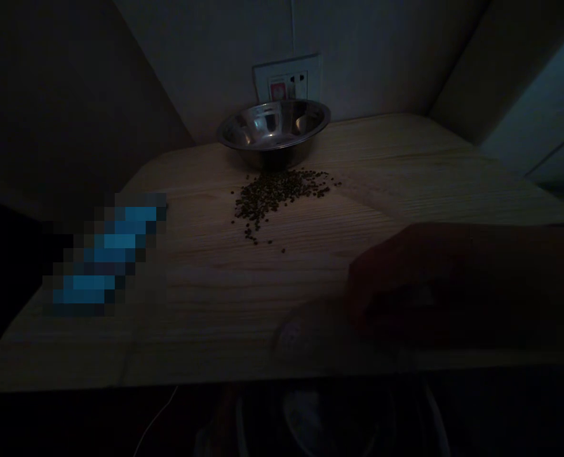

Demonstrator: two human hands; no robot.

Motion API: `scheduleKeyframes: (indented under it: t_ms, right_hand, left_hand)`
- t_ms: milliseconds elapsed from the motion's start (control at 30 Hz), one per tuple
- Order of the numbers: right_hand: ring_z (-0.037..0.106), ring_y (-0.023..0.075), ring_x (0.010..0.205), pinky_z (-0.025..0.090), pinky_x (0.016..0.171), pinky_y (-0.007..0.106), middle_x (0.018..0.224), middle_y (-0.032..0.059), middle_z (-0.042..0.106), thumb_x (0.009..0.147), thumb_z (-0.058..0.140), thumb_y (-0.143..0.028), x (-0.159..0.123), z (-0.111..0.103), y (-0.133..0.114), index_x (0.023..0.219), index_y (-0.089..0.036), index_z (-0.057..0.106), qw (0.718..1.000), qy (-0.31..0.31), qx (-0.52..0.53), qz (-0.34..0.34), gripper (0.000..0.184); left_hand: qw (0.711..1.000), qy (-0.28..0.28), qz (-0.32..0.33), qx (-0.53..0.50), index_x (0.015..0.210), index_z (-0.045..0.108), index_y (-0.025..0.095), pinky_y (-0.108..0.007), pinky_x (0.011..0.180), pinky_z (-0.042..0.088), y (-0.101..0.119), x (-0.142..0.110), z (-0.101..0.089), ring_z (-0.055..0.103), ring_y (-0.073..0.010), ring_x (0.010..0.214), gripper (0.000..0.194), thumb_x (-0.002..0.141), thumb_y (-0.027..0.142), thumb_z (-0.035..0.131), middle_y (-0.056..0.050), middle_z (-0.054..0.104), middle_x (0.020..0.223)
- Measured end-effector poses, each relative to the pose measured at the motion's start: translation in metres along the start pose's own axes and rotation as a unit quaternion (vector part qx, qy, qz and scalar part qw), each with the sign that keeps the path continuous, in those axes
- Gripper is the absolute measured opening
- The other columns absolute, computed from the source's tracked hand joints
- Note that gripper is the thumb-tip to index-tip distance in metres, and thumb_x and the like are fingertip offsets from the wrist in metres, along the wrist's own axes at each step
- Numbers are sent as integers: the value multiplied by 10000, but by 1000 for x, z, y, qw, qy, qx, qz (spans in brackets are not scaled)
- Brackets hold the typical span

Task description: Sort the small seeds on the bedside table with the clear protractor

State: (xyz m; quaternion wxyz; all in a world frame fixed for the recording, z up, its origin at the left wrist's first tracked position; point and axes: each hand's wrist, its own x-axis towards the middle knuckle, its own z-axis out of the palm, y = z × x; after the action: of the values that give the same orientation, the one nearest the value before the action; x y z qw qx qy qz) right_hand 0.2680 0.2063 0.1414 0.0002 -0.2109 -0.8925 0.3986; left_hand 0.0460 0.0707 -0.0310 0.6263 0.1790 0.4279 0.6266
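Note:
In the dim light my right hand [396, 279] reaches in from the right, low over the front part of the wooden tabletop. Its fingers are curled down, and shadow hides most of them. By the fingertips is a dark, rounded, faintly see-through shape [296, 336]; it is too dim to name, and the hand seems closed on it. Farther back lies a loose heap of small dark beans or seeds [272, 193], with a few scattered toward the front. Just behind the heap stands a shiny metal bowl [275, 130]. My left hand is not in view.
The wooden tabletop [201, 279] has rounded corners. At its left lies a blurred-out, glowing blue rectangle [120, 244]. A wall socket [289, 76] with a red switch sits behind the bowl. Below the front edge are a thin pale cable [155, 419] and dark clothing.

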Motion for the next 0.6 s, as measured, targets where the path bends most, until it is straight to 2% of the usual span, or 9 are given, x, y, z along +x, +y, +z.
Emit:
scheduleKeyframes:
  t_ms: [100,167,267,333,467,600]
  right_hand:
    - [575,33,653,451,568,128,754,-85,632,828,481,-162,0,2,-2,870,-234,601,998,43,30,-16,147]
    - [586,58,680,461,561,168,796,-76,635,827,481,-234,1,-2,2,913,-274,577,992,117,48,11,135]
    - [585,74,685,459,567,210,799,-68,630,805,478,-291,6,-11,13,976,-302,536,968,241,31,68,181]
    - [585,82,692,458,575,224,801,-61,632,791,487,-322,10,-16,21,1006,-302,529,953,287,5,95,220]
    - [575,97,645,439,535,235,760,-27,633,794,490,-359,18,-17,31,1011,-255,559,946,305,-39,106,251]
    - [556,89,627,409,532,233,765,-25,628,823,469,-321,27,-11,30,1029,-237,569,944,307,-76,96,243]
  left_hand:
    - [1000,-1,9,9,962,613,149,-401,805,470,0,0,-1,585,-204,905,245,851,344,512,-72,614,1016]
    - [1000,-1,13,15,970,611,147,-402,799,474,0,0,-2,585,-207,904,253,850,348,513,-74,612,1017]
    - [999,1,25,22,992,605,154,-402,806,472,1,3,-4,580,-206,921,242,850,329,518,-80,602,1050]
    - [999,2,33,25,991,605,151,-405,813,470,2,6,-5,578,-208,932,234,845,316,528,-81,599,1060]
    - [999,3,38,26,980,612,149,-420,842,454,3,7,-4,573,-214,961,225,845,310,529,-80,601,1076]
    - [999,3,38,21,985,617,153,-437,876,431,4,2,-1,565,-222,993,231,844,314,531,-81,602,1095]
